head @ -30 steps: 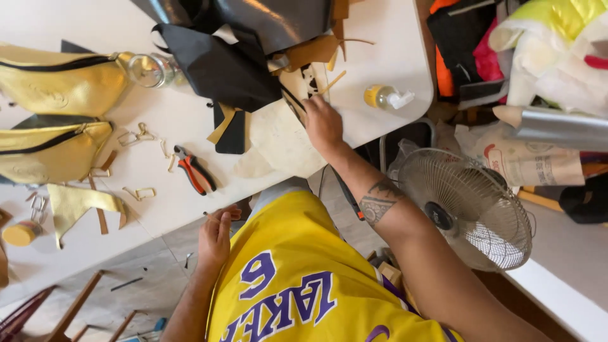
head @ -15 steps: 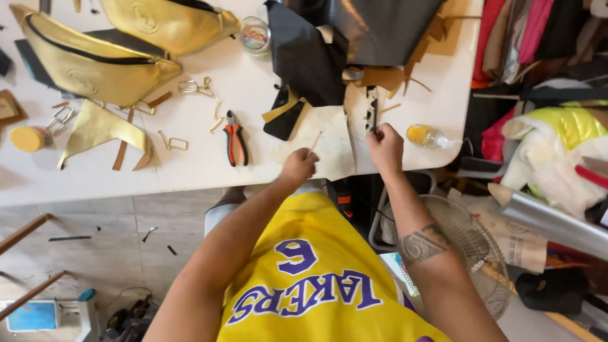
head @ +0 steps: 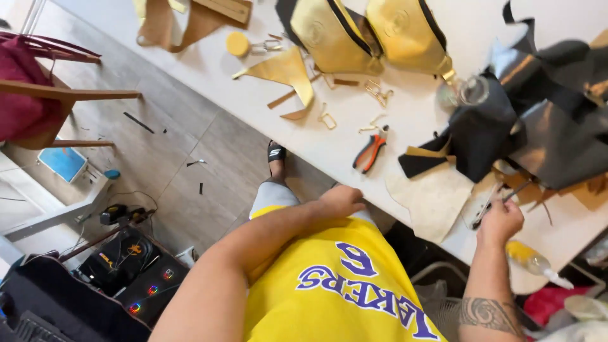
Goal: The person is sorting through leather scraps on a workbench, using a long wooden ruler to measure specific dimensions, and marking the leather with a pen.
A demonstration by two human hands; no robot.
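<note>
Head view. The right hand [head: 500,221] sits at the near edge of the white tabletop [head: 209,69], fingers pinched on a thin dark tool [head: 500,195] whose tip lies on a pale cream leather piece [head: 437,196] overhanging that edge. The left hand [head: 341,200] rests loosely curled just off the edge, below the tabletop, grasping nothing visible (its palm side is hidden). Orange-handled pliers [head: 370,152] lie near the edge, well apart from both hands, with bare white surface around them. Black leather sheets [head: 525,120] crowd the right end. Two gold pouches [head: 373,35] sit at the far side, gold scraps [head: 285,73] and metal rings [head: 327,118] beside them. A small yellow-capped bottle [head: 529,256] lies on its side just beside the right hand. The tiled floor [head: 158,164] to the left is open.
</note>
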